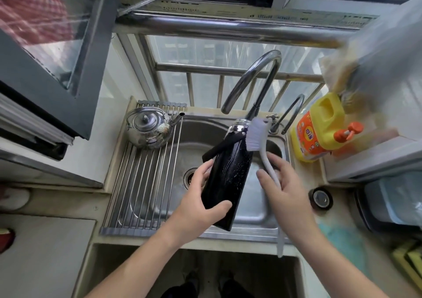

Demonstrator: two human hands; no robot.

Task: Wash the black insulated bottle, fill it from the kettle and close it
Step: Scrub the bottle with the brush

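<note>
My left hand (201, 197) grips the black bottle (228, 172) low on its body, thumb across the front near the base and fingers wrapped round the far left side. The bottle is over the sink (178, 151), tilted, with its base toward me and its open silver neck pointing up and away toward the tap (255, 78). White flecks cling to its side, and a black strap (219, 148) hangs off just below the neck.

My right hand (283, 183) is just right of the bottle, closed round the long pale handle of the brush (257, 135). The handle runs between my thumb and fingers, and its end sticks out below my wrist. The bristles lie against the bottle's upper right side, just under the neck.

The kettle (149, 127) sits on the rack (137, 183) over the left of the sink, well apart from both hands. A yellow soap jug (319, 128) stands on the counter right of the tap.
</note>
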